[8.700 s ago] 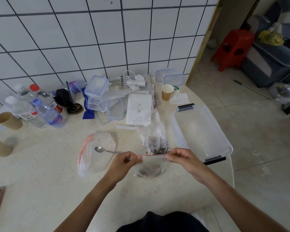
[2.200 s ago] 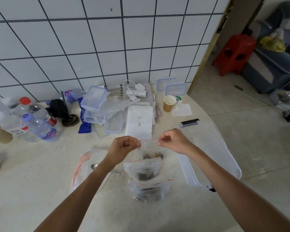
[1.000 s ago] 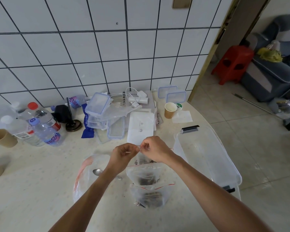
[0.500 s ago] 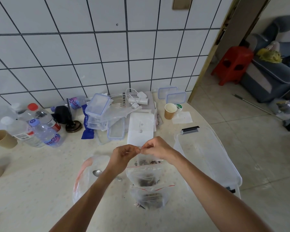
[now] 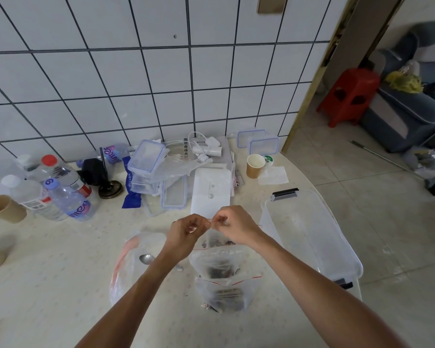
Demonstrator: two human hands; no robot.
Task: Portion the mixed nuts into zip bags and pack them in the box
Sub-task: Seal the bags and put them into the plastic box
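- Both forearms are stretched forward over the table [image 5: 48, 272], and the two hands are brought together at the middle of the view, knuckles up.
- The top edge of a small zip bag [image 5: 215, 241] is pinched by the curled fingers of the left hand [image 5: 185, 231]; nothing else is held by it.
- The same top edge is pinched by the right hand [image 5: 236, 226], thumb and fingertips closed, almost touching the left hand.
- The held bag hangs below the hands, and dark mixed nuts [image 5: 221, 243] are seen in it.
- Two filled zip bags are laid on the table nearer the person: a middle bag [image 5: 215, 264] and a nearest bag [image 5: 224, 295], each with nuts inside and a red strip at its mouth, the one overlapping the other.
- A large clear bag [image 5: 133, 262] lies left of them, with a spoon [image 5: 147, 258] resting on it.
- The clear plastic box [image 5: 309, 234] stands open to the right, just beside the right forearm; whether anything lies in it cannot be told.
- Small lidded containers [image 5: 148, 159], water bottles [image 5: 68, 197] and paper cups [image 5: 255, 165] are gathered near the tiled wall.
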